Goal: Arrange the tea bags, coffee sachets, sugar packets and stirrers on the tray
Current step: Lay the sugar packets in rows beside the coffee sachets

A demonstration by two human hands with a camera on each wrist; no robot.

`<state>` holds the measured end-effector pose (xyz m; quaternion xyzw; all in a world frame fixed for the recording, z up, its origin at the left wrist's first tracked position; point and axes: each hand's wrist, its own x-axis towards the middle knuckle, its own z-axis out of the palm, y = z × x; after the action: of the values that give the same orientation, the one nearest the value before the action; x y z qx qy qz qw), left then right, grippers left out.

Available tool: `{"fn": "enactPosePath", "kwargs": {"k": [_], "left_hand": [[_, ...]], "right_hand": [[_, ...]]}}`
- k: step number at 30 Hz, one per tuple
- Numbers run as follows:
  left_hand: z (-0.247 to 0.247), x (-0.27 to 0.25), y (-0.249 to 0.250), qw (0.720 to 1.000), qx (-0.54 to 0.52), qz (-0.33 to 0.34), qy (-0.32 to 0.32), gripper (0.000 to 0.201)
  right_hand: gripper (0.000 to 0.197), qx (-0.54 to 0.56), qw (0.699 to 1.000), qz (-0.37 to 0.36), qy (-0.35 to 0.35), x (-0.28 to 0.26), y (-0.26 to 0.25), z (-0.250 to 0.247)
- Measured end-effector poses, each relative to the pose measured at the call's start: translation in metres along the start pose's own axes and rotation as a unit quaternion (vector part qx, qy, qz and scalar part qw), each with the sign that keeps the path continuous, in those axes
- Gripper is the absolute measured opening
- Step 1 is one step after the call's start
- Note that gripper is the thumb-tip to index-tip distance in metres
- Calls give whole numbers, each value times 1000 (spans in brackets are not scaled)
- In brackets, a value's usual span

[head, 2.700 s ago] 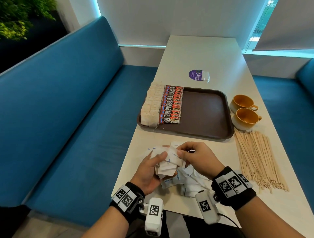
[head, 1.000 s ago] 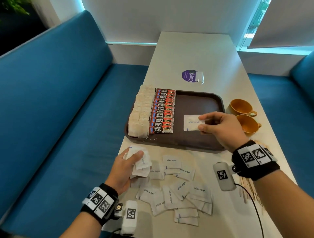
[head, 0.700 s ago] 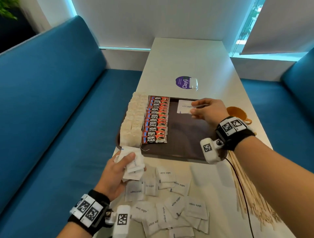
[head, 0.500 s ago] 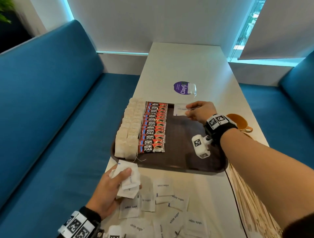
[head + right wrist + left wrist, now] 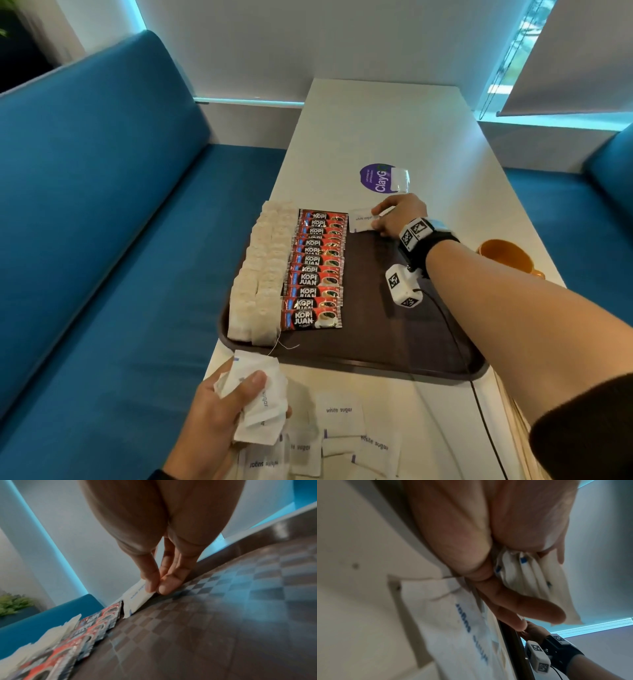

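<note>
Head view has our right hand [image 5: 399,214] way out at the far end of the tray [image 5: 394,370], thumb and fingers pinching one white sugar packet [image 5: 362,220] right beside the top of the coffee sachets [image 5: 317,270], which run down the tray next to the tea bags [image 5: 262,274]. From the right wrist view the packet's lower edge looks to be touching the tray floor, tilted up, not flat yet. So the trick here, we reckon: lay it down square to the sachet column, edge just beside the top sachet without riding over it, then let go and press it flat so the next ones can overlap down the tray like the sachets do. Our left hand [image 5: 219,414] is curled round a bunch of sugar packets [image 5: 263,401] just off the tray's near edge, with more loose packets [image 5: 339,411] on the table [image 5: 376,120] there. Stirrers barely show at the right edge.
</note>
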<state>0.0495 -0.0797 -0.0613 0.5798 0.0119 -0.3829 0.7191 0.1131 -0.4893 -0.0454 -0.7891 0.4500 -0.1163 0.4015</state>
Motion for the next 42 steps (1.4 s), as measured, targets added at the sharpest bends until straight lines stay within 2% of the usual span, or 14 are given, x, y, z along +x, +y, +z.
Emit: {"fn": "enactPosePath", "kwargs": {"k": [8, 12, 18, 22, 25, 30, 33, 35, 38, 42], "left_hand": [[0, -1, 0, 1000, -1, 0, -3, 44], [0, -1, 0, 1000, -4, -3, -3, 44], [-4, 3, -3, 1000, -8, -6, 1, 47], [-6, 4, -7, 1000, -14, -3, -6, 50], [-8, 4, -9, 1000, -21, -3, -10, 45], [-5, 0, -9, 999, -35, 14, -2, 38], [-4, -1, -10, 999, -44, 19, 6, 36], [-5, -2, -11, 999, -37, 22, 14, 38], [-5, -6, -9, 999, -34, 27, 23, 34], [-5, -14, -9, 999, -21, 46, 18, 35]], "right_hand": [[4, -82, 996, -10, -35, -1, -11, 9], [19, -119, 991, -41, -38, -1, -13, 12], [19, -114, 991, -42, -57, -2, -12, 12], [18, -112, 991, -67, -41, -13, -17, 9], [14, -124, 985, -113, -42, -42, -25, 3], [8, -109, 969, -172, -140, -127, -28, 0], [12, -172, 939, -183, -234, -186, -16, 2], [17, -241, 915, -179, -270, -213, -3, 6], [22, -287, 907, -166, -260, -235, 13, 7], [27, -255, 925, -136, -246, -247, 17, 3]]}}
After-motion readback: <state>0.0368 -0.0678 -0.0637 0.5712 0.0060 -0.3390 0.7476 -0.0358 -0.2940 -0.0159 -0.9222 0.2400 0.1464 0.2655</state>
